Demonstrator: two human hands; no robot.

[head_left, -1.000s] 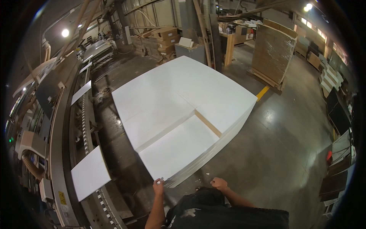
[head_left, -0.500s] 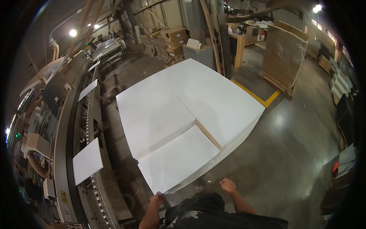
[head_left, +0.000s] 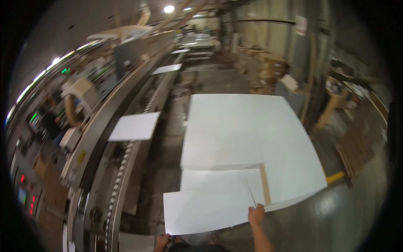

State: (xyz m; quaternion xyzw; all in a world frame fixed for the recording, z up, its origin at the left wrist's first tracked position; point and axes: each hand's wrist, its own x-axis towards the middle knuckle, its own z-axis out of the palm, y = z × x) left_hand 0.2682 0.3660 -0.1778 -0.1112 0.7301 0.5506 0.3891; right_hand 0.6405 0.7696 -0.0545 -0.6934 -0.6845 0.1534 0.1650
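Note:
A white rectangular panel (head_left: 201,210) spans between my two hands, just above a low stack. My left hand (head_left: 163,240) is closed on its near left corner, partly cut by my body and the lower edge. At the panel's right end my right hand (head_left: 256,213) grips the edge near the corner. Beneath and beyond lies the wide stack of white panels (head_left: 235,126), with a lower recessed section at its near left. A tan edge (head_left: 265,185) borders that recess on the right. The held panel covers part of the recess and sticks out past the stack's left side.
Along my left runs a long machine with a conveyor (head_left: 121,168); one white panel (head_left: 134,127) lies on it, and another (head_left: 167,69) farther along. A lit control panel (head_left: 27,195) stands at far left. Brown cartons (head_left: 273,67) are stacked at the back, beside a post.
The view has swung left toward the conveyor. The panel has come up off the recessed pile, shifted toward the left, and my right hand has closed on its edge.

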